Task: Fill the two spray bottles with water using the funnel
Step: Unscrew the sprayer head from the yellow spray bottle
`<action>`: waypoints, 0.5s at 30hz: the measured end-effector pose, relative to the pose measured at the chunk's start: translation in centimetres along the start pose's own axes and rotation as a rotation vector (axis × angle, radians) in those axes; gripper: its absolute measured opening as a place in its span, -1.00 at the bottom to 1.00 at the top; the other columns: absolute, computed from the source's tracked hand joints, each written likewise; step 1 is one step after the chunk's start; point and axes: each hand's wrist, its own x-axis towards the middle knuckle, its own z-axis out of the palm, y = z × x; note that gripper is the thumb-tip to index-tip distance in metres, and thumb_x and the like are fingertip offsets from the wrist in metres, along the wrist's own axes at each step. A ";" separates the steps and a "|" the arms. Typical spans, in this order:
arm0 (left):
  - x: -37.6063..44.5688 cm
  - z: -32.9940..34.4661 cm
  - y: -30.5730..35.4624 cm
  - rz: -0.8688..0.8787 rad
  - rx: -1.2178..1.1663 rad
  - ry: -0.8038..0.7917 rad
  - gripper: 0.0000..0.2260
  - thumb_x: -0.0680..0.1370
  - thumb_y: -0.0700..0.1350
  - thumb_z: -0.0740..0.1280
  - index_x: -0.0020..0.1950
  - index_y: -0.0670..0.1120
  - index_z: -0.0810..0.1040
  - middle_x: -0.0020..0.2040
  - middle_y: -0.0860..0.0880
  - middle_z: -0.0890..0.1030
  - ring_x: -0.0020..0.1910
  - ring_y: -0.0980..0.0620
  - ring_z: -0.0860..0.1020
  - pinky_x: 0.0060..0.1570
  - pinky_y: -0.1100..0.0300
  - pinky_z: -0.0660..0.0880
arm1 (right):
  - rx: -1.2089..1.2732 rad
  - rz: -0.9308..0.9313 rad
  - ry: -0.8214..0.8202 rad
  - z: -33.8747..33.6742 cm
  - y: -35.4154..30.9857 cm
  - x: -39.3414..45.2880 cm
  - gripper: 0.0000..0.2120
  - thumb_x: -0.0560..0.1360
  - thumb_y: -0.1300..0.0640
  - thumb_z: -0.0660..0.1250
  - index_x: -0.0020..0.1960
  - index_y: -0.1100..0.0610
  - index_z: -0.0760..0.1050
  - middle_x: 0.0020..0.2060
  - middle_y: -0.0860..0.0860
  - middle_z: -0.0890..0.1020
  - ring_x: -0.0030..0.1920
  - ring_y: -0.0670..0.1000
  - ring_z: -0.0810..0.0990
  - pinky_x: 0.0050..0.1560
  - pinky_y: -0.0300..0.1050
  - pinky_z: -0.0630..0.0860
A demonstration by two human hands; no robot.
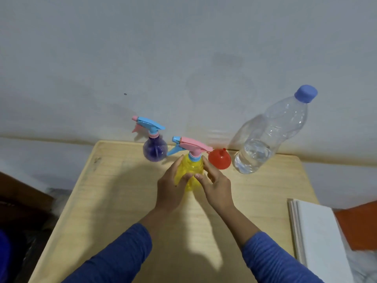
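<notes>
A yellow spray bottle with a pink and blue trigger head stands upright near the middle of the wooden table. My left hand wraps its left side and my right hand presses its right side, thumbs meeting on its front. Behind it to the left stands a purple spray bottle with a blue and pink head screwed on. A red funnel rests mouth down, spout up, just right of the yellow bottle. A large clear water bottle with a blue cap stands at the far right, partly filled.
A pale wall runs right behind the table's far edge. A stack of white boards lies on the table's right front corner, with something orange beyond it. Dark clutter sits on the floor at the left.
</notes>
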 end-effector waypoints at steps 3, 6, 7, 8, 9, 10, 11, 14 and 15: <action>-3.8 -1.0 -0.4 0.000 -0.006 0.001 -0.46 0.45 0.20 0.34 0.38 0.05 0.39 0.27 0.07 0.53 0.16 0.20 0.46 0.01 0.44 0.29 | -0.005 -0.007 -0.005 0.1 0.1 -4.0 -0.41 0.38 -0.17 0.31 0.38 -0.04 0.40 0.29 -0.12 0.52 0.29 -0.16 0.48 0.34 -0.12 0.40; -7.1 -1.8 -1.1 0.016 -0.012 0.000 -0.48 0.43 0.15 0.31 0.37 0.02 0.41 0.25 0.10 0.53 0.15 0.21 0.47 0.01 0.52 0.30 | 0.023 -0.001 0.003 0.7 0.3 -7.7 -0.39 0.35 -0.18 0.28 0.37 -0.04 0.40 0.29 -0.13 0.52 0.28 -0.18 0.48 0.33 -0.20 0.39; -8.0 -2.0 -1.4 0.030 -0.011 -0.003 -0.48 0.43 0.14 0.31 0.36 0.02 0.42 0.23 0.12 0.53 0.14 0.22 0.47 0.01 0.58 0.28 | 0.027 0.005 0.009 0.9 0.4 -8.7 -0.39 0.35 -0.17 0.29 0.37 -0.04 0.40 0.28 -0.13 0.53 0.28 -0.18 0.48 0.32 -0.21 0.39; -8.8 -2.1 -1.7 0.035 -0.007 -0.012 -0.49 0.43 0.13 0.33 0.35 0.02 0.43 0.22 0.13 0.53 0.13 0.23 0.47 0.00 0.63 0.26 | 0.026 0.009 0.013 1.0 0.6 -9.6 -0.41 0.36 -0.15 0.30 0.37 -0.04 0.40 0.28 -0.13 0.53 0.27 -0.18 0.49 0.31 -0.21 0.39; -9.5 -2.3 -2.1 0.030 -0.005 -0.023 -0.50 0.45 0.12 0.36 0.35 0.02 0.43 0.21 0.15 0.52 0.12 0.23 0.47 -0.02 0.65 0.25 | 0.020 0.012 0.012 1.2 0.8 -10.4 -0.43 0.38 -0.11 0.32 0.37 -0.04 0.40 0.28 -0.13 0.53 0.27 -0.18 0.48 0.31 -0.20 0.40; -10.0 -2.5 -2.5 0.022 -0.009 -0.037 -0.51 0.45 0.13 0.37 0.35 0.04 0.42 0.19 0.17 0.52 0.12 0.23 0.48 -0.03 0.64 0.26 | 0.015 0.014 0.013 1.4 1.0 -11.0 -0.45 0.39 -0.07 0.34 0.37 -0.03 0.41 0.28 -0.13 0.53 0.27 -0.20 0.48 0.31 -0.18 0.40; -10.4 -2.6 -2.8 0.012 -0.014 -0.052 -0.50 0.45 0.15 0.36 0.35 0.06 0.41 0.18 0.20 0.51 0.11 0.22 0.49 -0.04 0.63 0.28 | 0.012 0.012 0.015 1.6 1.1 -11.5 -0.46 0.40 -0.05 0.34 0.37 -0.03 0.41 0.28 -0.13 0.52 0.27 -0.22 0.46 0.31 -0.16 0.41; -10.9 -2.8 -3.3 -0.005 -0.013 -0.087 -0.48 0.44 0.10 0.41 0.37 0.08 0.38 0.18 0.21 0.51 0.12 0.22 0.48 -0.05 0.54 0.32 | 0.000 0.001 0.023 1.9 1.0 -12.3 -0.44 0.40 -0.15 0.32 0.37 -0.04 0.39 0.28 -0.14 0.52 0.27 -0.28 0.44 0.30 -0.18 0.43; -11.0 -2.9 -3.4 -0.001 -0.012 -0.095 -0.45 0.43 0.05 0.44 0.38 0.07 0.37 0.19 0.21 0.50 0.13 0.25 0.46 -0.03 0.52 0.31 | 0.004 -0.002 0.023 2.0 1.0 -12.5 -0.42 0.39 -0.18 0.29 0.38 -0.04 0.39 0.28 -0.13 0.52 0.27 -0.28 0.44 0.30 -0.17 0.43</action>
